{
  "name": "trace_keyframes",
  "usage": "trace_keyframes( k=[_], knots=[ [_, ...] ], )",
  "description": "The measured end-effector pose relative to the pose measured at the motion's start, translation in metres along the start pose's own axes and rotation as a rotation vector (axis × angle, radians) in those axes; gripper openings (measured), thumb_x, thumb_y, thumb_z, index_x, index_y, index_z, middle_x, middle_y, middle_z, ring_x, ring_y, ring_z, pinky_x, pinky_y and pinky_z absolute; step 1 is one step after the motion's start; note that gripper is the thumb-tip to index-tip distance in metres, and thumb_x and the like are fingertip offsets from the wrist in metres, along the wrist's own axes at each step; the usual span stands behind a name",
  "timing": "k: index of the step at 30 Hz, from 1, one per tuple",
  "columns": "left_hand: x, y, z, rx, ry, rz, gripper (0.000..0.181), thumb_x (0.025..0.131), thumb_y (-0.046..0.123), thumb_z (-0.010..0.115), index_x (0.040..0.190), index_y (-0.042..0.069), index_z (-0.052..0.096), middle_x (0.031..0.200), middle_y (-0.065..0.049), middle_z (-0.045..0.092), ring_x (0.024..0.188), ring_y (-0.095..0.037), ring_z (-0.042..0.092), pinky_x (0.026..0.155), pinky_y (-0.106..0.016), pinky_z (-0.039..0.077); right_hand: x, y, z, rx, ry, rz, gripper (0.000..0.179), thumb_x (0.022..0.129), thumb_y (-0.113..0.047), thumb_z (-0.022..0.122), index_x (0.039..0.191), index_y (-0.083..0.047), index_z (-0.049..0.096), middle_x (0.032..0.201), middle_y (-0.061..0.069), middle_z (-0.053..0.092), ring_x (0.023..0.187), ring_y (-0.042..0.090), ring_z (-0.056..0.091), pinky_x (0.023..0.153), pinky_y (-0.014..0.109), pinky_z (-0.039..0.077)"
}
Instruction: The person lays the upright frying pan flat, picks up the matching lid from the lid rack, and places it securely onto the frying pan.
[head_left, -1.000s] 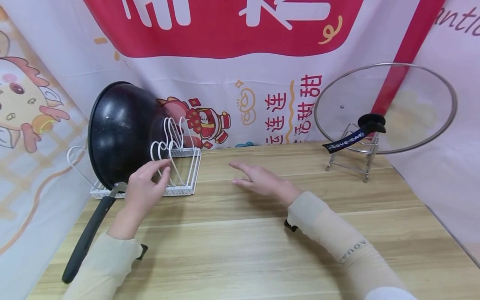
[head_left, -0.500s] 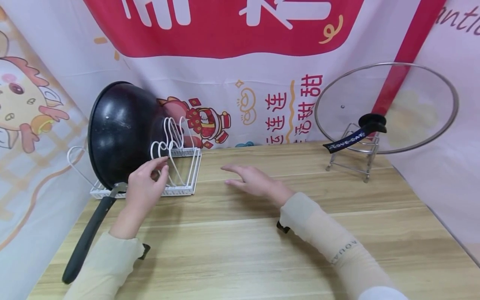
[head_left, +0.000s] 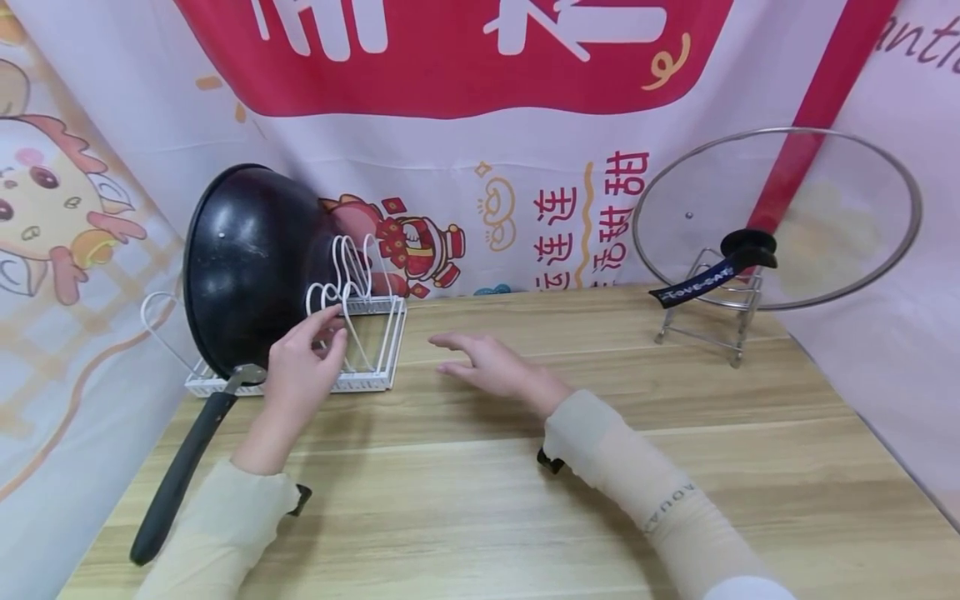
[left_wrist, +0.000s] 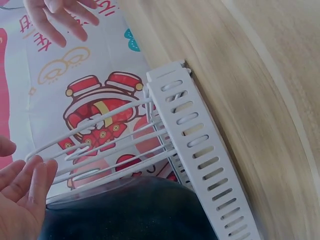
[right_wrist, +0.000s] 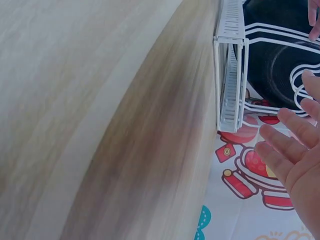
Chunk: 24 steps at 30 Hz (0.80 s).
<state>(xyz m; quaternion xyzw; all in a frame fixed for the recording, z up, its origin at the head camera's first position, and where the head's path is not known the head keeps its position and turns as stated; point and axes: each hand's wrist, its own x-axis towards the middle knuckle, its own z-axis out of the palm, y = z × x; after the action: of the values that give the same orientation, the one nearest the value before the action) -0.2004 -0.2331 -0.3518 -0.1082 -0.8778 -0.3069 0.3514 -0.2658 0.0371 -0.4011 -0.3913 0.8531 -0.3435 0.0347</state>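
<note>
A black wok [head_left: 247, 258] stands on its side in a white wire rack [head_left: 360, 382] at the left, its long dark handle [head_left: 180, 479] pointing down toward the front. My left hand [head_left: 300, 367] is beside the wok at the rack's looped dividers, fingers loosely bent. In the left wrist view its fingertips lie close to a wire loop [left_wrist: 80, 131]; whether they touch it I cannot tell. My right hand [head_left: 487, 362] hovers over the table right of the rack, fingers extended and holding nothing. The right wrist view has the same hand [right_wrist: 300, 160] with its fingers spread apart.
At the right a large glass lid [head_left: 832, 225] with a black knob leans upright in a small metal stand [head_left: 701, 337]. A printed cloth [head_left: 450, 192] hangs behind the wooden table [head_left: 465, 508], with more cloth along both sides.
My right hand has moved left, toward the rack. The left hand stays at the dividers almost unmoved. Wok, rack and lid have kept their places; the head view has shifted slightly.
</note>
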Motion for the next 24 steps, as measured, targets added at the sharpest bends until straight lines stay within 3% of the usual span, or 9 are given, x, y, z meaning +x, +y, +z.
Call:
trace_keyframes(
  k=[5,13,18,24],
  knots=[
    [0.001,0.002,0.002,-0.044,0.010,-0.011,0.034,0.091,-0.004,0.068,0.125,-0.003,0.069,0.101,-0.017,0.075,0.083,-0.029,0.072,0.068,-0.006,0.042,0.004,-0.003,0.007,0.044,0.009,0.027,0.053,0.105,-0.031,0.062,0.152,-0.014,0.048,0.151,0.006,0.053,0.137,0.023,0.050,0.114,0.037,0.038],
    [0.002,0.005,0.009,-0.113,0.002,-0.036,0.041,0.089,-0.008,0.065,0.131,-0.008,0.063,0.116,-0.024,0.068,0.093,-0.036,0.071,0.074,0.001,0.043,0.012,-0.004,0.020,0.114,0.021,0.031,0.049,0.105,-0.026,0.061,0.151,-0.012,0.050,0.150,0.007,0.054,0.135,0.024,0.053,0.112,0.036,0.041],
    [0.002,0.005,0.013,-0.112,-0.005,-0.054,0.044,0.090,-0.007,0.066,0.134,-0.008,0.061,0.118,-0.025,0.065,0.095,-0.035,0.069,0.075,-0.008,0.052,0.014,-0.008,0.025,0.143,0.033,0.038,0.048,0.105,-0.024,0.061,0.150,-0.012,0.051,0.149,0.006,0.055,0.133,0.023,0.054,0.112,0.034,0.041],
    [0.001,0.006,0.017,-0.140,-0.035,-0.091,0.052,0.091,-0.005,0.066,0.142,-0.007,0.054,0.125,-0.028,0.058,0.105,-0.039,0.066,0.083,-0.040,0.059,0.021,-0.013,0.031,0.174,0.051,0.026,0.047,0.104,-0.021,0.063,0.148,-0.009,0.053,0.146,0.008,0.057,0.130,0.023,0.057,0.110,0.032,0.043]
  ],
)
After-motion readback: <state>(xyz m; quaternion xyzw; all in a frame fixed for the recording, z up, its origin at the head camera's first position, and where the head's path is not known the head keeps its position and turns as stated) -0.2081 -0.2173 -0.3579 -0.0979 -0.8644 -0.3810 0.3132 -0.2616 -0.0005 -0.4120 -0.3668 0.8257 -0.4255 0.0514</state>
